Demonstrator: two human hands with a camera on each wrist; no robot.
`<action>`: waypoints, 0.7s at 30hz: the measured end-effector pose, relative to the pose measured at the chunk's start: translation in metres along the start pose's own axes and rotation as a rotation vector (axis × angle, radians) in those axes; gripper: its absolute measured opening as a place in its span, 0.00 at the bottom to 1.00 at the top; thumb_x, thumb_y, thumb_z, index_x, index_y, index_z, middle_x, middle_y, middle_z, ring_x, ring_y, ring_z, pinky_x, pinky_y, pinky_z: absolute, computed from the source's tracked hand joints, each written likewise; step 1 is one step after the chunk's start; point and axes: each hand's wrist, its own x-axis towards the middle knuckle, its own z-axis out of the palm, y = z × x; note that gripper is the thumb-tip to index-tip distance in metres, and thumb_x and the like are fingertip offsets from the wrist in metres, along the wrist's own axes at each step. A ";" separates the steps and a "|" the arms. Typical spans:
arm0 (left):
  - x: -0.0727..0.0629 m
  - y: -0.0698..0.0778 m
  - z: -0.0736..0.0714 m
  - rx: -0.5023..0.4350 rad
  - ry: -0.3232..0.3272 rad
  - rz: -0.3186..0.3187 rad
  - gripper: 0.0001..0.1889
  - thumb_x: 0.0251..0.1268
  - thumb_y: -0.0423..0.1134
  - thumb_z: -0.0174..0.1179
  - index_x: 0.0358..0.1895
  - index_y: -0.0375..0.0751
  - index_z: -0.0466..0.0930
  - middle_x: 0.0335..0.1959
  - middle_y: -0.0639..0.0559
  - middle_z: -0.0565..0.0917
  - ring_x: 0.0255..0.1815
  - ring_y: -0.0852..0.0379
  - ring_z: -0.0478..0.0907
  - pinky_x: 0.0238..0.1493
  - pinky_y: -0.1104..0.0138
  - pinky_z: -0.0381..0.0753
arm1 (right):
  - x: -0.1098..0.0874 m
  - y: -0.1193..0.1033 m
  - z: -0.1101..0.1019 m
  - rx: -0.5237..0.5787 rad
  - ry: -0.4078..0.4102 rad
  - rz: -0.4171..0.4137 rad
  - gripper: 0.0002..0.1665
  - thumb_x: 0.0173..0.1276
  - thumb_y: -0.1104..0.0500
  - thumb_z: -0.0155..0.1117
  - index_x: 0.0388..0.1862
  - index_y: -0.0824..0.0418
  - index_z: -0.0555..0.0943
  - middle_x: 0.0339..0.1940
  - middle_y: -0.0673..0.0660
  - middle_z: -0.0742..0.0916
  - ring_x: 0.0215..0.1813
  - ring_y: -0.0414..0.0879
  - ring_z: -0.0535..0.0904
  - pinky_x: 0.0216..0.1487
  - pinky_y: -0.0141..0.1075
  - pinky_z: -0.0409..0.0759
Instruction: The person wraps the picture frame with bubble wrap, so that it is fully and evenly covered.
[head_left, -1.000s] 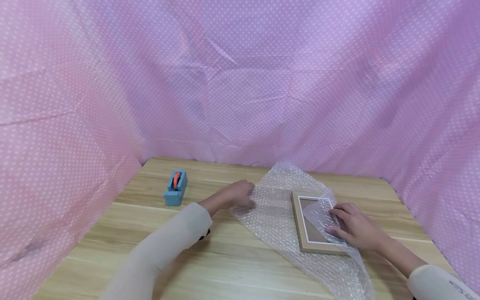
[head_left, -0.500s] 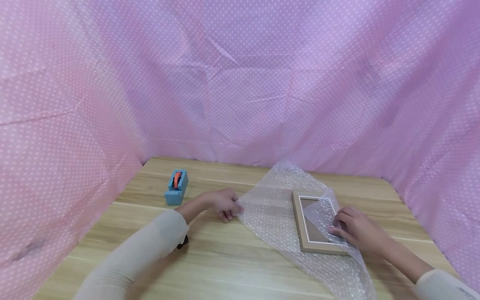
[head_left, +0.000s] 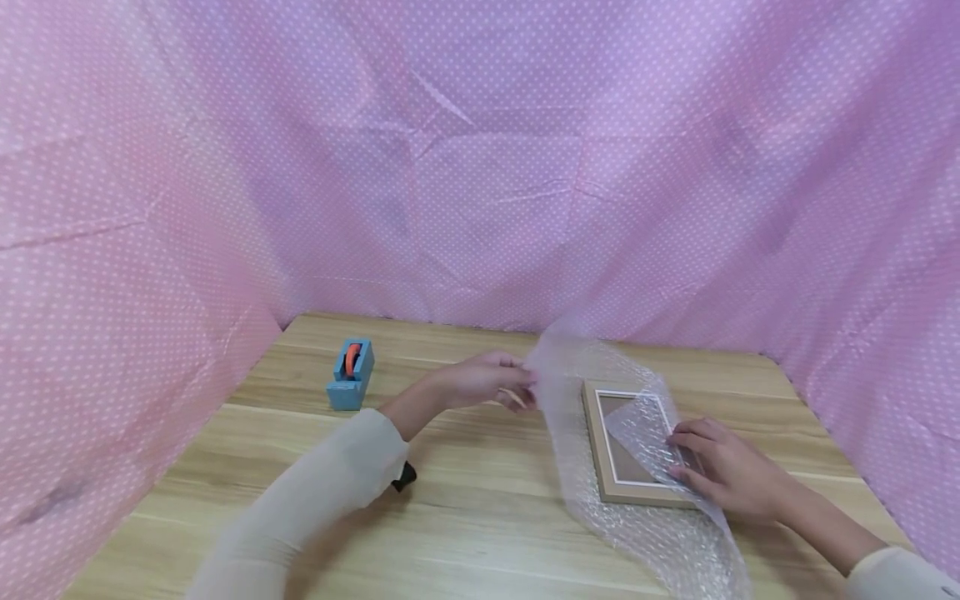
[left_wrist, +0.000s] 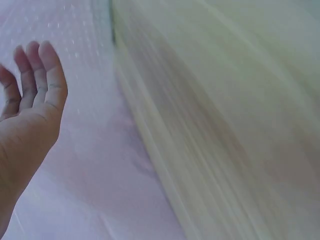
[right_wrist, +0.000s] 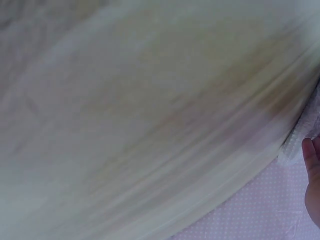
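A wooden picture frame (head_left: 592, 450) with a white inner border lies on a sheet of bubble wrap (head_left: 652, 533). One corner of the wrap is folded over the frame's right part. In the head view, my right hand (head_left: 738, 475) rests on that folded flap, its fingers and thumb spread apart. My left hand (head_left: 483, 382) pinches the wrap's left corner and holds it raised off the table, left of the frame. The left wrist view shows the left hand (left_wrist: 35, 105) with its fingers slightly bent; the wrap is out of sight there. Only part of my right hand (right_wrist: 314, 180) shows in the right wrist view.
A blue tape dispenser (head_left: 351, 375) with an orange roll stands at the table's back left. The wood-grain table (head_left: 465, 533) ends at a pink polka-dot curtain (head_left: 480, 208) behind and on both sides.
My left hand first drew left with the wrap's corner, then lifted it and moved right, so the wrap's left side now rises toward the frame. My right hand stays near the flap, its fingers slightly shifted.
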 end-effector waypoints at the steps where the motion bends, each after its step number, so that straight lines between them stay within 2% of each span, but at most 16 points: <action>1: 0.006 0.002 0.005 -0.018 -0.001 0.021 0.12 0.81 0.36 0.51 0.46 0.29 0.78 0.42 0.40 0.85 0.46 0.50 0.84 0.63 0.43 0.78 | 0.000 0.000 0.000 0.000 -0.002 0.003 0.24 0.61 0.50 0.79 0.51 0.61 0.86 0.54 0.55 0.85 0.56 0.49 0.81 0.57 0.40 0.77; 3: 0.019 0.005 0.016 -0.038 -0.006 0.053 0.10 0.82 0.36 0.50 0.47 0.33 0.79 0.43 0.43 0.86 0.47 0.50 0.84 0.63 0.45 0.78 | -0.001 -0.001 -0.001 0.002 -0.008 0.012 0.24 0.62 0.50 0.78 0.52 0.61 0.86 0.55 0.55 0.85 0.57 0.50 0.81 0.57 0.41 0.76; 4: 0.025 0.007 0.021 -0.040 -0.006 0.064 0.10 0.82 0.36 0.50 0.47 0.33 0.79 0.44 0.44 0.86 0.48 0.51 0.84 0.63 0.47 0.79 | -0.001 -0.001 -0.001 0.007 -0.012 0.017 0.24 0.63 0.50 0.78 0.53 0.61 0.86 0.55 0.55 0.85 0.57 0.51 0.81 0.61 0.39 0.75; 9: 0.060 0.012 0.048 -0.056 0.000 0.121 0.13 0.81 0.35 0.52 0.53 0.26 0.77 0.51 0.38 0.86 0.53 0.53 0.84 0.67 0.52 0.76 | -0.002 -0.001 -0.002 0.015 -0.004 0.018 0.25 0.61 0.50 0.79 0.53 0.62 0.86 0.55 0.55 0.85 0.57 0.51 0.82 0.63 0.34 0.74; 12: 0.079 0.013 0.065 -0.054 0.019 0.144 0.13 0.80 0.34 0.53 0.53 0.23 0.77 0.53 0.35 0.86 0.52 0.55 0.85 0.69 0.53 0.74 | -0.001 -0.001 -0.001 0.015 0.008 0.001 0.25 0.60 0.51 0.80 0.52 0.62 0.86 0.54 0.55 0.86 0.55 0.50 0.83 0.58 0.36 0.77; 17: 0.104 0.008 0.089 -0.026 0.030 0.140 0.12 0.79 0.32 0.54 0.51 0.23 0.79 0.51 0.34 0.86 0.49 0.60 0.85 0.67 0.63 0.76 | -0.001 0.000 0.000 0.023 0.014 -0.013 0.25 0.59 0.51 0.80 0.51 0.63 0.86 0.53 0.54 0.86 0.54 0.48 0.83 0.58 0.32 0.77; 21: 0.119 -0.003 0.103 0.014 0.051 0.093 0.13 0.78 0.34 0.56 0.52 0.26 0.81 0.50 0.39 0.88 0.46 0.63 0.85 0.61 0.70 0.78 | -0.002 0.001 0.000 0.059 0.020 0.006 0.26 0.58 0.50 0.81 0.51 0.62 0.86 0.53 0.53 0.87 0.54 0.48 0.83 0.59 0.32 0.77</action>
